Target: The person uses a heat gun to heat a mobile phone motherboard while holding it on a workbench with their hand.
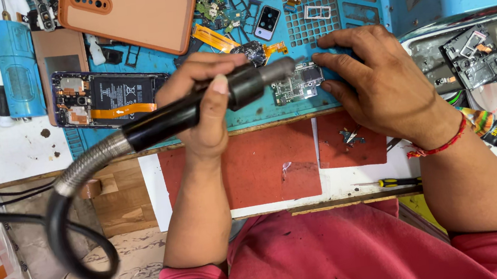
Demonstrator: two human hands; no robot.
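A blue work mat [270, 109] is spread on the counter [10, 152], littered with phone parts. An opened phone [106, 99] is laid at its left, below an orange phone case [131, 16]. A black hot-air handpiece [196, 108] with a metal hose is gripped in the left hand [204, 101], fingers wrapped around it, nozzle aimed at 1 small circuit board [298, 84]. The board is pinned to the mat by the flattened fingers of the right hand [377, 80].

matt black plastic hot-air wand [196, 107] with dull metal nozzle and ribbed metal hose [88, 164]; worn blue rubbery mat [294, 107]; glossy circuit board [298, 84]; scuffed wooden bench edge [119, 199].
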